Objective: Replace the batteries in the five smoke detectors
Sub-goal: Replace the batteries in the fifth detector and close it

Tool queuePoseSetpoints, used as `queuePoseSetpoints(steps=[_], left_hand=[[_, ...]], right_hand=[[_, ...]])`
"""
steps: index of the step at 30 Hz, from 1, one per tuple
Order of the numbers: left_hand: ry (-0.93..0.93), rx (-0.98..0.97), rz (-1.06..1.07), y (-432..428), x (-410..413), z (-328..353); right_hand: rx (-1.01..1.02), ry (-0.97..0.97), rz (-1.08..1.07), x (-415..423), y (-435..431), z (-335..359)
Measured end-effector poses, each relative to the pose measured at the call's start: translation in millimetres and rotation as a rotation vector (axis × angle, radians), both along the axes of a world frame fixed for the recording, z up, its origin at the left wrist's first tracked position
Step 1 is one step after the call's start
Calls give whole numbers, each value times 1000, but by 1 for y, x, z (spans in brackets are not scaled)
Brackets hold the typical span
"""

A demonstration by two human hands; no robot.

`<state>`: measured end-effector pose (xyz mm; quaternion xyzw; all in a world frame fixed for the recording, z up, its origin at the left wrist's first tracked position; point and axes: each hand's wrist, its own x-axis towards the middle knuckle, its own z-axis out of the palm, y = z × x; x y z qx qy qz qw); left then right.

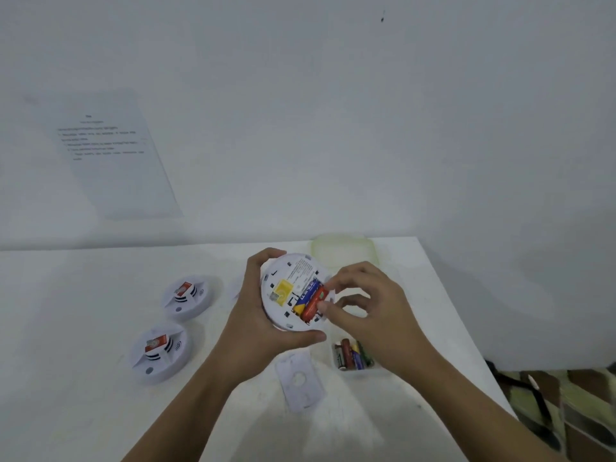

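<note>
Gripping detector (pixel 286 287), left hand (pixel 256 325); right fingers (pixel 337 282) pinch red battery (pixel 313 303); label (pixel 301 270) unreadable.

We seem to be in a plain home room: white table (pixel 83 345) under our grip, white wall (pixel 333 128) beyond, printed sheet (pixel 113 155) up-left, patterned rug (pixel 573 408) down-right.

matt white plastic detector (pixel 293 291), glossy batteries (pixel 350 355)

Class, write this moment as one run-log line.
left hand: holds smoke detector | right hand: pinches red battery in its slot | loose batteries: in tray
</note>
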<state>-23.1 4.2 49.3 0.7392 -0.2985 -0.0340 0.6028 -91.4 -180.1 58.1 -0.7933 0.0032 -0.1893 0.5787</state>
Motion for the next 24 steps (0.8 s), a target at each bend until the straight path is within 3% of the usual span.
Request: queuePoseSetpoints(steps=[16,24], left_hand=[[16,318,-110,-58,14,-12],[4,359,-137,-72,19,-12]], right_hand=[[-333,137,-56,11,-48,-24],[-90,243,-86,19,-62,-38]])
